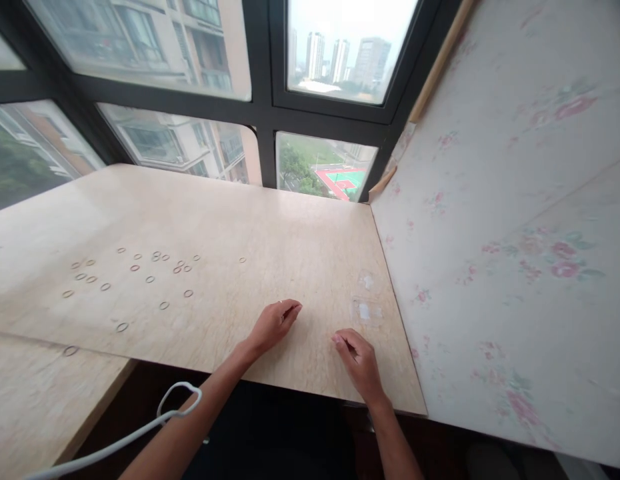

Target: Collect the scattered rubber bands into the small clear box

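My left hand [274, 325] rests over the middle of the stone-patterned sill, its fingers curled together. Whatever its fingertips hold, if anything, is hidden. A small pale glint shows on one of its fingers. My right hand [359, 360] is closed in a pinch, thumb against the fingers; I cannot make out anything in it. The two hands are apart. Just beyond the right hand lies a clear plastic box [373, 311] with a whitish patch inside, and behind it a clear lid-like piece [369, 281]. To the left, several thin rings [164, 305] lie scattered, one ring [243, 260] standing alone.
The sill [310, 233] runs back to dark-framed windows [267, 100]. A floral-papered wall [490, 267] borders the right side. A white cable [120, 437] loops up at the lower left by my left forearm, near a lower ledge [35, 400].
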{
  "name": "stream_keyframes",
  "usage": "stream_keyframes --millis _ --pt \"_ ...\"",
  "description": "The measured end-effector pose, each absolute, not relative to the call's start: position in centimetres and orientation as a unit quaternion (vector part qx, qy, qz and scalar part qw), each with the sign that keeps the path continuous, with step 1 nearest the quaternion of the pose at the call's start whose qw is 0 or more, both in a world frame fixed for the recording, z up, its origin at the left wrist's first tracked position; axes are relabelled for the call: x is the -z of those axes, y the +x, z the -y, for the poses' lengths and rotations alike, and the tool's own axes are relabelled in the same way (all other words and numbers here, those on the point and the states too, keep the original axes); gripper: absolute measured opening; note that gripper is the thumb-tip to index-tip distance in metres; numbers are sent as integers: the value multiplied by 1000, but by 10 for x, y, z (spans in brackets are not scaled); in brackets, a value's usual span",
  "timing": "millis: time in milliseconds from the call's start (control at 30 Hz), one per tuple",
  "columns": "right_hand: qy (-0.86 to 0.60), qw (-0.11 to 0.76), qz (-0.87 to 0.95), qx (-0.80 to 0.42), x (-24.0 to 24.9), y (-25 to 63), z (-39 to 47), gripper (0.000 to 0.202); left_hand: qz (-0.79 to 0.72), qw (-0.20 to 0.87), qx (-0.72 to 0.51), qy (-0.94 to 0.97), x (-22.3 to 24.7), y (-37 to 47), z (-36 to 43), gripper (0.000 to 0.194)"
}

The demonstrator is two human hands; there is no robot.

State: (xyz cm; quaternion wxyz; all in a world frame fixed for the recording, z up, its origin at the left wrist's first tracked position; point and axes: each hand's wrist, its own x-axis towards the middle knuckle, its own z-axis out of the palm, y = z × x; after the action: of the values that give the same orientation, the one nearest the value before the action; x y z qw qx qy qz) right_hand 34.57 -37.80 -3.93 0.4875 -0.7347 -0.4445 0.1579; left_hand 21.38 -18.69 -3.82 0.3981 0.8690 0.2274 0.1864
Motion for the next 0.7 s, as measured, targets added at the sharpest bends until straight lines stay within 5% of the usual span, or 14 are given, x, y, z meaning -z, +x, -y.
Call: stream_keyframes --millis 533,700 --pt "-638 489 519 -289 16 286 279 28 -242 620 -307 680 54 169 174 24" --pt "-606 511 570 -217 -18 233 208 25 -339 625 -306 633 53 168 170 37"
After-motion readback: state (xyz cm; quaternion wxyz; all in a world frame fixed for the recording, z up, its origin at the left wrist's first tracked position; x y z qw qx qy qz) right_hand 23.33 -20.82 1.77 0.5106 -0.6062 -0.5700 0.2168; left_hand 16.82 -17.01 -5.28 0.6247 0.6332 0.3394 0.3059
